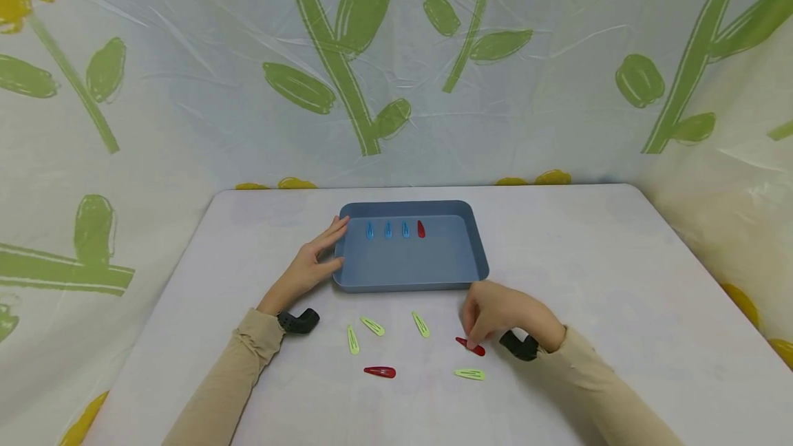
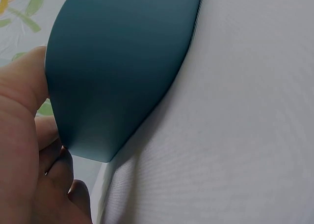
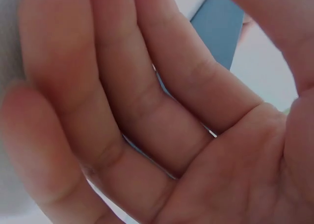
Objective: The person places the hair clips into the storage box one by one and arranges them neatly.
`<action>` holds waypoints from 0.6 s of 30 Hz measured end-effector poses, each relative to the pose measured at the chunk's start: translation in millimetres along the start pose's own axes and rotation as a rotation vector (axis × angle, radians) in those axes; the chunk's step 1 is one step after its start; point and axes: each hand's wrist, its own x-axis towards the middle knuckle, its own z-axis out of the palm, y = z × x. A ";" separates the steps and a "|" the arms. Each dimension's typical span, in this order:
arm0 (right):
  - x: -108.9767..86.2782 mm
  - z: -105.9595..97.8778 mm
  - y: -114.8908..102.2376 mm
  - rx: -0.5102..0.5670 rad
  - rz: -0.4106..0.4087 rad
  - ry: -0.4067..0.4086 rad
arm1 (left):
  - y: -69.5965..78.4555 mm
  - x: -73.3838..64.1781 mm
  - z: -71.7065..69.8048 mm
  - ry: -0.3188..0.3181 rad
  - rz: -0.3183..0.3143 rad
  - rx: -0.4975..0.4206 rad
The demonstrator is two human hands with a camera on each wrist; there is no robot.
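Observation:
At the front right of the tray, my right hand (image 1: 502,307) reaches down with its thumb and fingertips on a red hair clip (image 1: 478,349) lying on the table. The right wrist view shows bent fingers (image 3: 147,96) and the palm; the clip is hidden there. My left hand (image 1: 308,266) rests against the left side of a blue-grey tray (image 1: 409,267), fingers extended along its rim. Up close, the left wrist view has the tray wall (image 2: 117,77) beside that hand. Inside the tray, several blue hair clips (image 1: 388,230) and one red hair clip (image 1: 421,229) stand in a row.
Several light green hair clips (image 1: 422,324) lie scattered on the white table (image 1: 576,246) in front of the tray. Another red hair clip (image 1: 381,372) lies nearer the front. A flower-patterned curtain (image 1: 204,88) hangs behind the table.

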 end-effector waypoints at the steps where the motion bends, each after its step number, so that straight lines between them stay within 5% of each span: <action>1: 0.1 0.9 -0.5 -0.007 -0.001 0.001 | -0.3 0.0 -0.1 0.000 0.003 0.003; 8: 1.2 4.9 -1.2 0.012 -0.009 -0.017 | 4.7 0.5 1.1 0.007 -0.015 0.039; 18: 0.4 5.5 0.9 0.044 -0.040 -0.050 | 38.4 1.1 0.7 -0.004 -0.003 0.021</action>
